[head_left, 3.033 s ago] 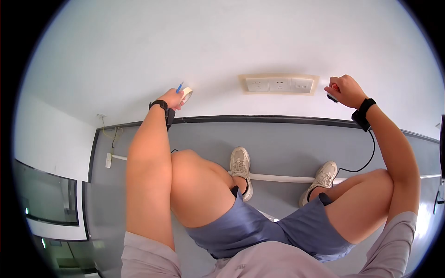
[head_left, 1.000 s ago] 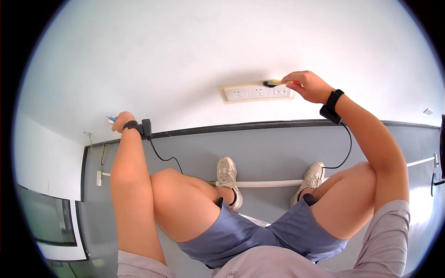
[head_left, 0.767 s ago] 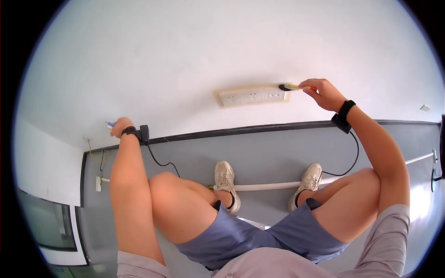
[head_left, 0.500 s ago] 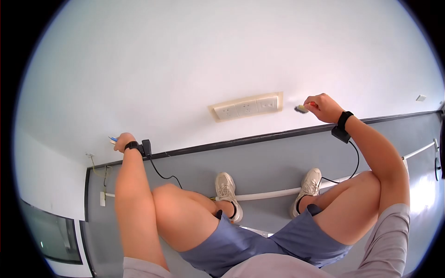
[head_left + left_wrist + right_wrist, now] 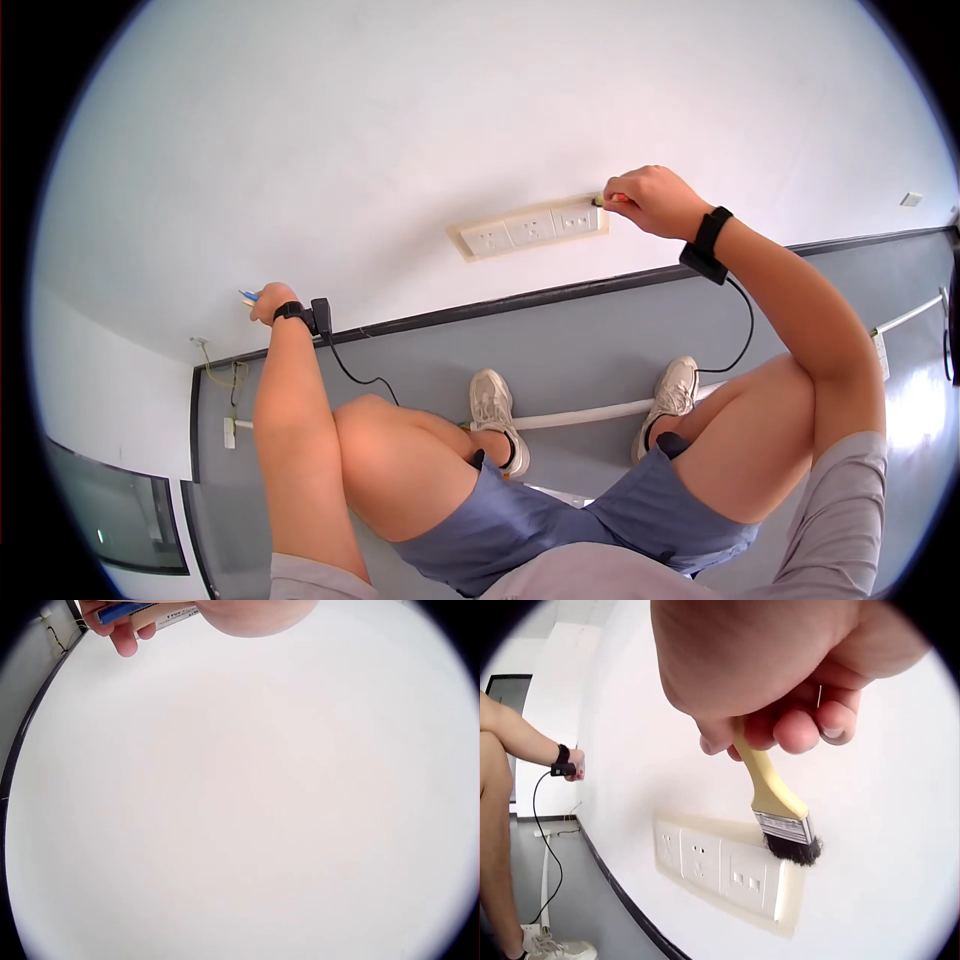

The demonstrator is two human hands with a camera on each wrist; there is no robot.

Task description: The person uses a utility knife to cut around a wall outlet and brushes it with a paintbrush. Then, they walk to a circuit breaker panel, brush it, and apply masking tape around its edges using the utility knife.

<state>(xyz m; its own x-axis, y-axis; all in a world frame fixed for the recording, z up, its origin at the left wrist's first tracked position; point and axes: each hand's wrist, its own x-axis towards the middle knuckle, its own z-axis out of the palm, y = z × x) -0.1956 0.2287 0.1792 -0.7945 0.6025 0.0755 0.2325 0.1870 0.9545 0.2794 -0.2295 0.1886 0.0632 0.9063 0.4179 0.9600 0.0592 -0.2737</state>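
In my right hand [image 5: 655, 200] I grip a flat paintbrush [image 5: 769, 776] by its yellow handle. Its black bristles [image 5: 795, 850] are at the upper right corner of a white socket panel [image 5: 531, 229] on the wall. Beige masking tape [image 5: 795, 900] frames the panel. Further left, close to the wall, my left hand [image 5: 275, 302] holds a tape roll [image 5: 163, 615] with print on its inner ring, together with a slim blue object [image 5: 120, 612] whose kind I cannot tell. The left palm hides part of both.
A black baseboard [image 5: 580, 292] runs below the panel. White trunking [image 5: 590, 413] crosses the grey floor by my shoes [image 5: 491, 405]. Cables [image 5: 745, 335] hang from both wrist cameras. Loose wires [image 5: 235, 378] stand in the left corner, and a small wall plate [image 5: 911, 199] is at right.
The brush has come to the panel's top edge, swung off to the right half a second ago, and returned to the upper right corner. Earlier, my left hand moved left with the tape roll.
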